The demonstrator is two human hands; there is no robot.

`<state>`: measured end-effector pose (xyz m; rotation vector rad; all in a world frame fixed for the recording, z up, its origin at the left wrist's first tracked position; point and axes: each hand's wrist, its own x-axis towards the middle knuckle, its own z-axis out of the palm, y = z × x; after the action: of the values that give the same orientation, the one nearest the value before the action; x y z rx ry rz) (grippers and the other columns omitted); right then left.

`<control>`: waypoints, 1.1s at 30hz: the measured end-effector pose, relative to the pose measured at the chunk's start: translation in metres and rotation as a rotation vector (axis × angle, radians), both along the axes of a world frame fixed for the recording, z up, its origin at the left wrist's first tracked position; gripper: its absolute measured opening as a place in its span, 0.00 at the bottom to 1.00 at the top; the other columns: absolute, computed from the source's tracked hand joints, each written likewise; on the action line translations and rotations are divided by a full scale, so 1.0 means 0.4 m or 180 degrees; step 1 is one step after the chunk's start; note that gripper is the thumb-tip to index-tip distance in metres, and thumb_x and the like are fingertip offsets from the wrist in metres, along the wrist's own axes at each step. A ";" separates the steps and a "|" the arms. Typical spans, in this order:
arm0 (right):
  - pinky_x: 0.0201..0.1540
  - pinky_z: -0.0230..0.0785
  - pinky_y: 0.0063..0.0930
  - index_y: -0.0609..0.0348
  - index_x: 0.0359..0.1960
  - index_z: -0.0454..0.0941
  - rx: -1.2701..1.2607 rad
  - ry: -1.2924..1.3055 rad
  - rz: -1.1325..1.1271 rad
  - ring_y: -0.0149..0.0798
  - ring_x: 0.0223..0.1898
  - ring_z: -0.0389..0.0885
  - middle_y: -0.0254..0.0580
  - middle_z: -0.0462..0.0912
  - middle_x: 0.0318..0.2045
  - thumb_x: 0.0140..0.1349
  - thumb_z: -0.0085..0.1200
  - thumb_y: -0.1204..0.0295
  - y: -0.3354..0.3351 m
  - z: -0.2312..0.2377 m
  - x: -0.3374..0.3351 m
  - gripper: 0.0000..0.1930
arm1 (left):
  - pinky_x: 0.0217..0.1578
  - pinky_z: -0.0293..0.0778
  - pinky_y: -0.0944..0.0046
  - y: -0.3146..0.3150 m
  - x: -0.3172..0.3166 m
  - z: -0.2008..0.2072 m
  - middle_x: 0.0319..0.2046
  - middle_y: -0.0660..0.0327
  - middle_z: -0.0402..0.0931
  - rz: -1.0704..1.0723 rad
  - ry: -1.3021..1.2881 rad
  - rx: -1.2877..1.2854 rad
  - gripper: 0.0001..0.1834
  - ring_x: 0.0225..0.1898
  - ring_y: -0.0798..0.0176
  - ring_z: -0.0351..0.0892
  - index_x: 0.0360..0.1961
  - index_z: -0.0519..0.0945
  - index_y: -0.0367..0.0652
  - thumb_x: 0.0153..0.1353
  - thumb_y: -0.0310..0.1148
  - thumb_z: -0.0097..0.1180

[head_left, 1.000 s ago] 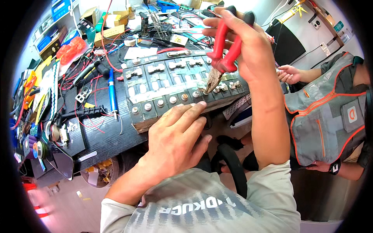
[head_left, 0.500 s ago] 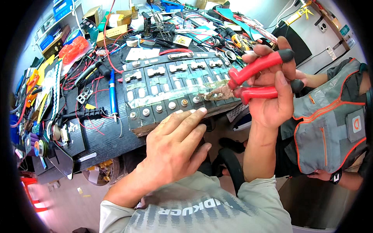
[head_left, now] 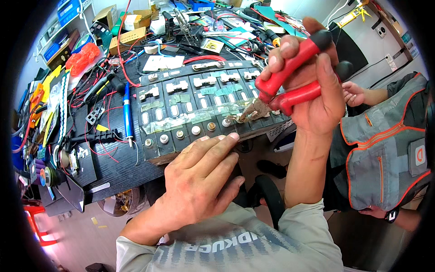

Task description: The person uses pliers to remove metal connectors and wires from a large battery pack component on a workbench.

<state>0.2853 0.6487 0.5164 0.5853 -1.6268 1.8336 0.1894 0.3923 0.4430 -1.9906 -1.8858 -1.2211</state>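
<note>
My right hand (head_left: 312,86) holds pliers (head_left: 293,96) with red handles and black ends, the fingers curled over the upper handle and the thumb between the two. Their rusty jaws point down-left, beside a terminal bolt (head_left: 227,122) on a dark battery pack (head_left: 199,97). Whether the jaws grip the bolt, I cannot make out. Several more bolts line the pack's near edge, one of them brass-coloured (head_left: 211,127). My left hand (head_left: 199,174) lies palm down by that near edge, fingers stretched out and holding nothing, fingertips close to the bolts.
A cluttered black bench (head_left: 113,149) holds wires, a blue pen-like tool (head_left: 127,115) and a red plastic bag (head_left: 83,59). At right, another person in a grey vest (head_left: 385,149) stands close, one hand (head_left: 353,94) just behind my right hand. A bin (head_left: 122,201) sits below the bench.
My right hand has tilted the pliers' handles upward and closed its fingers further over the upper one. The jaws remain beside the same bolt. My left hand stays by the pack's edge.
</note>
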 end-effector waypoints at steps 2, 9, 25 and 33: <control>0.57 0.84 0.51 0.57 0.82 0.59 -0.0096 -0.0161 -0.0014 0.46 0.53 0.81 0.51 0.77 0.56 0.85 0.44 0.60 -0.008 0.018 -0.018 0.29 | 0.60 0.82 0.47 0.002 -0.001 0.000 0.63 0.49 0.85 -0.0006 0.0014 0.0003 0.21 0.58 0.45 0.87 0.47 0.87 0.38 0.54 0.37 0.76; 0.46 0.85 0.44 0.61 0.72 0.71 -0.0187 -0.0431 -0.0153 0.44 0.43 0.82 0.49 0.79 0.47 0.83 0.52 0.61 -0.025 0.050 -0.063 0.23 | 0.59 0.82 0.47 -0.001 0.000 -0.003 0.63 0.49 0.85 0.0001 -0.0035 0.0050 0.21 0.57 0.45 0.87 0.46 0.87 0.38 0.54 0.37 0.76; 0.30 0.74 0.31 0.60 0.33 0.87 0.2409 -0.2049 -0.0705 0.31 0.23 0.81 0.37 0.85 0.23 0.67 0.73 0.48 -0.231 0.122 -0.253 0.24 | 0.57 0.84 0.48 0.007 0.005 -0.006 0.61 0.50 0.85 -0.0003 -0.0065 0.0194 0.25 0.55 0.43 0.87 0.48 0.86 0.36 0.51 0.37 0.77; 0.28 0.74 0.28 0.61 0.31 0.84 0.2431 -0.2599 -0.0179 0.27 0.24 0.81 0.34 0.83 0.21 0.70 0.70 0.49 -0.247 0.131 -0.279 0.25 | 0.58 0.83 0.47 -0.001 0.008 0.001 0.61 0.49 0.85 0.0016 -0.0010 0.0171 0.26 0.56 0.42 0.87 0.50 0.87 0.36 0.51 0.38 0.77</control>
<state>0.1736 0.5497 0.5689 0.0434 -2.8902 1.4253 0.1928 0.3918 0.4432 -1.9570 -1.8381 -1.2604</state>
